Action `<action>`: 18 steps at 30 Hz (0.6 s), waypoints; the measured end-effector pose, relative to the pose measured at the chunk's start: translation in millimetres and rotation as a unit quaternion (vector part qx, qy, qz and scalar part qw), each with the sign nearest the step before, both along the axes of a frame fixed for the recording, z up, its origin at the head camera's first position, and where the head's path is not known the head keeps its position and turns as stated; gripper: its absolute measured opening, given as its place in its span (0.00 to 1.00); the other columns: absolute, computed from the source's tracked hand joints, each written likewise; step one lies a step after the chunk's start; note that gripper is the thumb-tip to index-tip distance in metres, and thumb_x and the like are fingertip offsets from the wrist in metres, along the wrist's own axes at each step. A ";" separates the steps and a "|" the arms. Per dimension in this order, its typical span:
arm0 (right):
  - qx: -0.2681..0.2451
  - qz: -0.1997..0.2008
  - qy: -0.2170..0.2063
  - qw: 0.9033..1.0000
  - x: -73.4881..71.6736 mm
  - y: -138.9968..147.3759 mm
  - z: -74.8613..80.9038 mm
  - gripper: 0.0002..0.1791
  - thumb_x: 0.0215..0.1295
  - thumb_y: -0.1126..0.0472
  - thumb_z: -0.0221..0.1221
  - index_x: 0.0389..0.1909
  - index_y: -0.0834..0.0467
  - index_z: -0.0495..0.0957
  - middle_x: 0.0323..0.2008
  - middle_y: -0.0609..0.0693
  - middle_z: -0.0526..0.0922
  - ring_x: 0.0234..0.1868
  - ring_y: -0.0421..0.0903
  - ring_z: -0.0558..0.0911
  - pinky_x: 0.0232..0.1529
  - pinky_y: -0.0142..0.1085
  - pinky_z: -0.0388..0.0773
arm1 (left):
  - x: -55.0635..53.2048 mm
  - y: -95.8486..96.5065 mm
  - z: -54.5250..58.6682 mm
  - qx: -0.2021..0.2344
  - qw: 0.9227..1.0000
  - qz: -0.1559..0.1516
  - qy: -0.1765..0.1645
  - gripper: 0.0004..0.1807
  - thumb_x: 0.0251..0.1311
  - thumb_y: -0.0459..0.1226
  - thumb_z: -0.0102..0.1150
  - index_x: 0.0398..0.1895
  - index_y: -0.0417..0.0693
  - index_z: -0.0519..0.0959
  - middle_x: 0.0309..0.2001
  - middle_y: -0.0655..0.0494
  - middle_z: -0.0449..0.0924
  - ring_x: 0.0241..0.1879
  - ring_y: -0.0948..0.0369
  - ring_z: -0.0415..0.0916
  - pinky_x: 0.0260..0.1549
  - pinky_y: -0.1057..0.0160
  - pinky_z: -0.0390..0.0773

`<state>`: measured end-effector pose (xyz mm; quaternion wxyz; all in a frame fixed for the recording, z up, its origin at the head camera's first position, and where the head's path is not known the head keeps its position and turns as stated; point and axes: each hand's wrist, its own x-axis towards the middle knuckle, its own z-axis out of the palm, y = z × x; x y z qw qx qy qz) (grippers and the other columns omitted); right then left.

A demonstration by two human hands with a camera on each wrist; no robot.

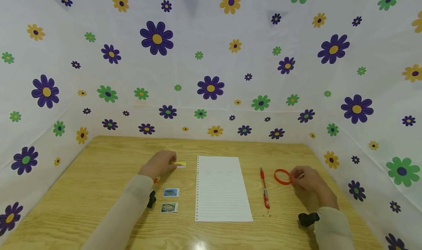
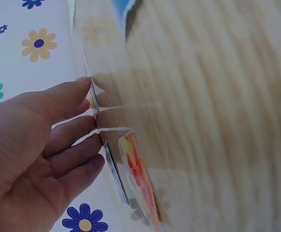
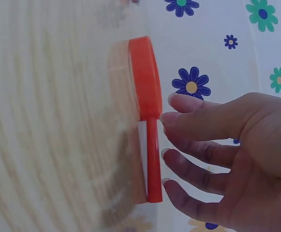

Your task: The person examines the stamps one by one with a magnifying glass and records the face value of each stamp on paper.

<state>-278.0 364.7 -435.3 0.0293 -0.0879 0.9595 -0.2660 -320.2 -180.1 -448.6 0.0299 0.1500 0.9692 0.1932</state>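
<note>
In the head view my left hand (image 1: 160, 163) pinches the left edge of a small yellow stamp (image 1: 180, 164) at the table's left. The left wrist view shows that stamp almost edge-on at the fingertips, and an orange-red stamp (image 2: 138, 169) beside them. Two more stamps, one blue (image 1: 171, 192) and one brown-green (image 1: 169, 207), lie nearer the front. A red magnifying glass (image 1: 275, 178) lies flat at the right. My right hand (image 1: 306, 177) is over its handle, with thumb and forefinger touching or almost touching the neck; the other fingers are loosely bent.
A lined, punched sheet (image 1: 224, 198) with faint writing lies mid-table. Right of it is a red pen (image 1: 264, 187), with dark crumbs (image 1: 268, 215) near its cap. Flower-printed white cloth (image 1: 184, 67) walls in the wooden table (image 1: 99, 176) at the back and sides.
</note>
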 end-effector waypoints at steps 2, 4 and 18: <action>0.004 -0.004 0.009 1.000 0.2 -3.0 3.0 0.05 0.65 0.69 0.64 0.41 0.64 0.83 0.40 0.60 0.84 0.40 0.51 0.82 0.36 0.37 0.80 | -0.7 -1.5 -1.4 0.004 1.000 0.002 -0.003 0.10 0.67 0.40 0.67 0.47 0.45 0.81 0.46 0.49 0.85 0.46 0.53 0.76 0.55 0.48 0.80; 0.007 -0.001 0.018 1.000 0.4 -7.5 5.7 0.06 0.66 0.68 0.64 0.42 0.64 0.83 0.40 0.60 0.84 0.40 0.51 0.82 0.38 0.37 0.80 | -0.9 -3.1 -3.0 0.009 1.000 0.000 -0.006 0.14 0.68 0.40 0.66 0.52 0.45 0.81 0.50 0.48 0.85 0.49 0.52 0.79 0.57 0.46 0.80; -0.016 0.069 0.030 0.997 -4.6 -61.9 15.7 0.08 0.63 0.71 0.65 0.44 0.64 0.84 0.37 0.56 0.85 0.37 0.48 0.80 0.42 0.41 0.83 | 14.9 5.7 2.8 0.049 0.997 -0.059 -0.024 0.26 0.72 0.41 0.61 0.71 0.44 0.73 0.69 0.44 0.77 0.70 0.43 0.72 0.70 0.41 0.72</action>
